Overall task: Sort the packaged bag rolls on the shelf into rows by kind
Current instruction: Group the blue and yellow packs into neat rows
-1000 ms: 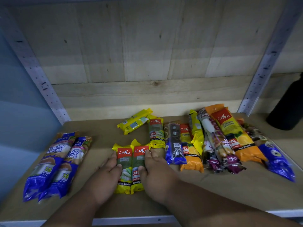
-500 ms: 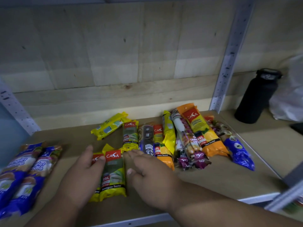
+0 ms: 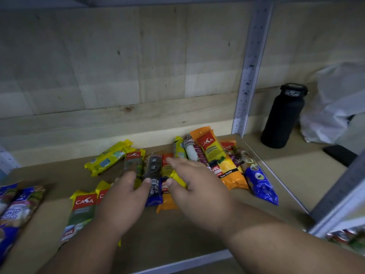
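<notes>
Two yellow-green Casa rolls (image 3: 83, 212) lie side by side at the front of the shelf. My left hand (image 3: 126, 196) hovers past them, fingers reaching over a third yellow-green Casa roll (image 3: 134, 163) and a dark blue roll (image 3: 153, 171). My right hand (image 3: 195, 184) is spread over a small orange roll (image 3: 166, 202) and a yellow one, fingers loose; no grip shows. A yellow roll (image 3: 107, 158) lies crosswise at the back. A big orange Casa roll (image 3: 219, 157), purple rolls and a blue roll (image 3: 260, 184) are heaped to the right. Blue rolls (image 3: 13, 212) sit at far left.
The wooden shelf board (image 3: 177, 232) has a white front edge. A perforated metal upright (image 3: 248, 72) stands behind the heap. On the neighbouring shelf stand a black bottle (image 3: 282, 117) and a white plastic bag (image 3: 333, 103). Another metal rail (image 3: 339, 196) crosses at lower right.
Both hands have left the two front yellow-green rolls and moved forward and right onto the mixed heap. The camera has swung right, bringing the black bottle and white bag into view.
</notes>
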